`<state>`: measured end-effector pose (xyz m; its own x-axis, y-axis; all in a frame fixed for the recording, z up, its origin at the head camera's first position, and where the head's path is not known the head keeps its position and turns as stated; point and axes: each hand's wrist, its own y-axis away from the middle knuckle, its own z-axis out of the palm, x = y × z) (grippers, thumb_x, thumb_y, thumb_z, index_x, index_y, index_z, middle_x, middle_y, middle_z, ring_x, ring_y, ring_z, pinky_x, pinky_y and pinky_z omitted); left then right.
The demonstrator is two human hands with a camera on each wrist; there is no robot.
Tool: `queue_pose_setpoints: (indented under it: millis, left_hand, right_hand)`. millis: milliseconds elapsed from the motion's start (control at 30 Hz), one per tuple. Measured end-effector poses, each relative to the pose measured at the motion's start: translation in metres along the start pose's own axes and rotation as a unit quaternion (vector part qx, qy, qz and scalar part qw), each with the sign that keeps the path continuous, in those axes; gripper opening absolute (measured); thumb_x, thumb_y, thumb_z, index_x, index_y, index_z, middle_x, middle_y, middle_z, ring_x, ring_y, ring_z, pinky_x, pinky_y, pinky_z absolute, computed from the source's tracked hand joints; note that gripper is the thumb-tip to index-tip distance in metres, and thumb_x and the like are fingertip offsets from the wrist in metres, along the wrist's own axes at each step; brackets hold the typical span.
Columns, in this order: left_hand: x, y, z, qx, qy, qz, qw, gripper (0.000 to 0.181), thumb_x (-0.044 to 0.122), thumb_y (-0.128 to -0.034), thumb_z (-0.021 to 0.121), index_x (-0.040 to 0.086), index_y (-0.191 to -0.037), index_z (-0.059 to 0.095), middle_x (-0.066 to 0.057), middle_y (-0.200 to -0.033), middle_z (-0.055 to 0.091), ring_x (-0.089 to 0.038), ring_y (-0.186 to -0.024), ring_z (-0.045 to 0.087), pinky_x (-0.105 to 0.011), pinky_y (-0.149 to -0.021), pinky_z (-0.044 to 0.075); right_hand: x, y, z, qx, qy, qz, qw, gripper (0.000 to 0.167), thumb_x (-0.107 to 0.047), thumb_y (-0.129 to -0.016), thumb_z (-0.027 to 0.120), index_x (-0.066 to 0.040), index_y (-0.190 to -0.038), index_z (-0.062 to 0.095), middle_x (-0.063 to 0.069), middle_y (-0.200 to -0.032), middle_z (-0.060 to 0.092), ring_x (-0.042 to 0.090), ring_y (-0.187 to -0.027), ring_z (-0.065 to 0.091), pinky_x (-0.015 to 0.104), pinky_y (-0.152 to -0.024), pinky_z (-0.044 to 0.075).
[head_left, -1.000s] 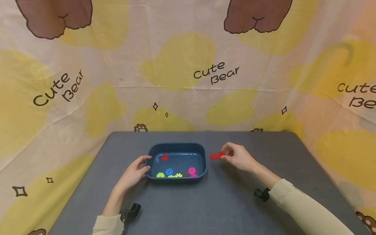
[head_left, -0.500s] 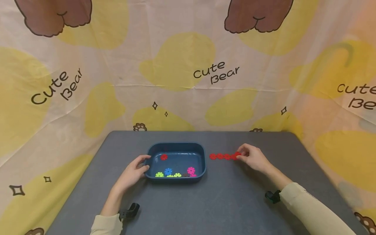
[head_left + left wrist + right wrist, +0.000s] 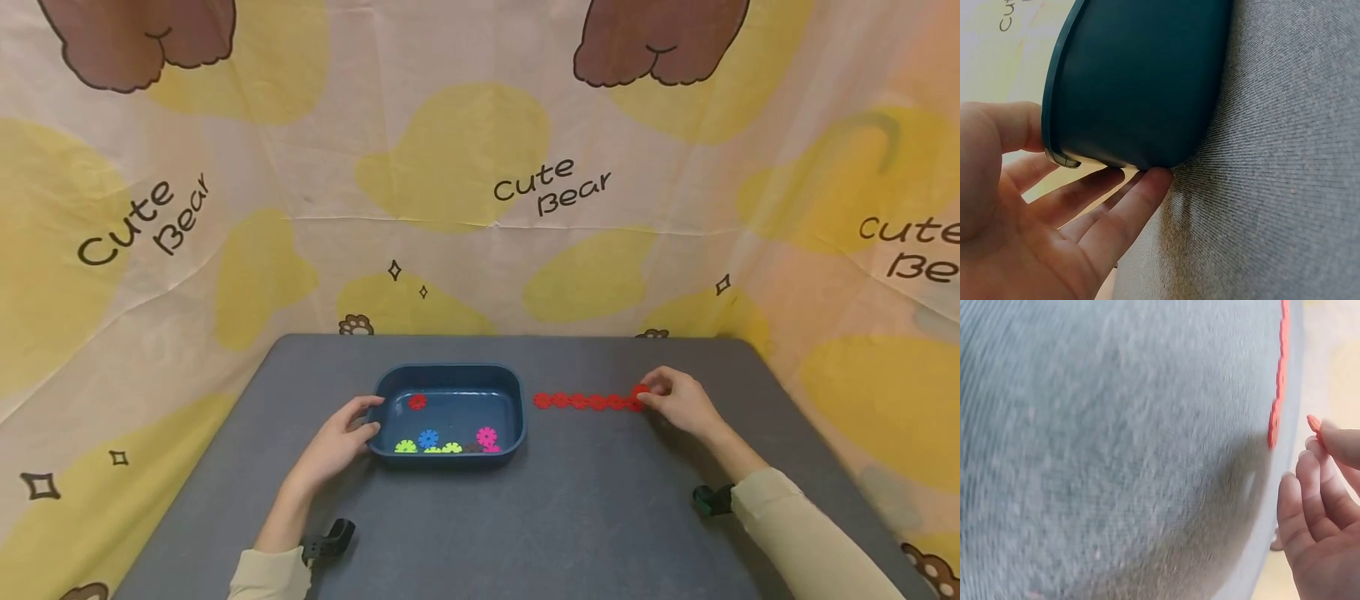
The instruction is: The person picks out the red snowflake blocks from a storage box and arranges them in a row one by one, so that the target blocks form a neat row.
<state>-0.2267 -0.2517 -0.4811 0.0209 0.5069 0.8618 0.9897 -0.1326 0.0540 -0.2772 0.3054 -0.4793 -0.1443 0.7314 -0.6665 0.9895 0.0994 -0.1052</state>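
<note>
A row of several red notched plastic discs [image 3: 578,401] lies on the table, running rightward from the blue bin. At the row's right end, my right hand [image 3: 678,402] pinches another red disc [image 3: 1314,424] between thumb and fingertips; the right wrist view shows it held just off the row. My left hand [image 3: 341,442] holds the left end of the dark blue bin [image 3: 1135,75], thumb at the rim and fingers against the outer wall. Inside the bin are a red disc [image 3: 417,402], a blue disc [image 3: 428,438], pink discs [image 3: 487,436] and yellow-green discs [image 3: 406,447].
The bin and row stand on a grey cloth-covered table [image 3: 480,533]. A printed curtain [image 3: 450,167] hangs behind the table and along its sides. Black straps with small devices [image 3: 330,540] sit on both wrists. The bin's front wall partly hides the discs nearest it.
My right hand has moved right along the row, and more red discs now lie in line to its left. My left hand stays at the bin.
</note>
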Motion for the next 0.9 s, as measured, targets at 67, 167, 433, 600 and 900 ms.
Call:
queue_pose_setpoints:
  millis: [67, 167, 433, 600, 900]
  left_hand:
    - [0.000, 0.000, 0.000, 0.001, 0.001, 0.002, 1.0000, 0.045, 0.015, -0.1035, 0.054, 0.009, -0.148, 0.047, -0.029, -0.157, 0.032, -0.047, -0.135, 0.048, -0.050, -0.094, 0.054]
    - [-0.001, 0.000, -0.001, 0.002, 0.005, 0.002, 1.0000, 0.045, 0.014, -0.1037, 0.054, 0.009, -0.148, 0.047, -0.028, -0.157, 0.032, -0.046, -0.135, 0.048, -0.050, -0.094, 0.055]
    - [-0.002, 0.000, 0.000, 0.000, 0.006, -0.002, 1.0000, 0.046, 0.016, -0.1039, 0.054, 0.010, -0.148, 0.046, -0.027, -0.158, 0.032, -0.046, -0.135, 0.048, -0.049, -0.094, 0.055]
    - [-0.001, 0.000, 0.000, -0.002, 0.007, -0.002, 1.0000, 0.046, 0.016, -0.1040, 0.055, 0.010, -0.149, 0.046, -0.027, -0.158, 0.032, -0.046, -0.136, 0.048, -0.049, -0.094, 0.055]
    - [0.000, 0.000, 0.001, -0.002, 0.010, -0.001, 0.9999, 0.046, 0.016, -0.1039, 0.055, 0.009, -0.148, 0.046, -0.028, -0.158, 0.031, -0.046, -0.136, 0.047, -0.049, -0.094, 0.055]
  right_hand:
    - [0.004, 0.000, -0.002, -0.001, 0.004, 0.003, 1.0000, 0.026, -0.015, -0.094, 0.073, 0.000, -0.113, 0.066, 0.007, -0.085, 0.069, 0.020, -0.069, 0.060, 0.035, -0.062, 0.048]
    - [0.008, 0.000, -0.005, -0.003, 0.008, 0.004, 1.0000, 0.026, -0.016, -0.094, 0.073, 0.001, -0.113, 0.066, 0.006, -0.084, 0.068, 0.019, -0.070, 0.059, 0.036, -0.062, 0.048]
    - [0.019, 0.003, -0.009, -0.024, 0.023, 0.020, 0.9992, 0.024, -0.015, -0.095, 0.071, 0.002, -0.111, 0.066, 0.006, -0.082, 0.066, 0.018, -0.070, 0.059, 0.034, -0.061, 0.048]
    - [0.020, 0.005, -0.009, -0.029, 0.035, 0.020, 0.9988, 0.023, -0.014, -0.095, 0.071, 0.003, -0.110, 0.066, 0.007, -0.083, 0.065, 0.019, -0.071, 0.057, 0.035, -0.062, 0.047]
    - [0.016, 0.004, -0.011, -0.023, 0.063, 0.012, 0.9977, 0.020, -0.014, -0.095, 0.070, 0.002, -0.107, 0.066, 0.004, -0.080, 0.061, 0.020, -0.067, 0.053, 0.035, -0.060, 0.044]
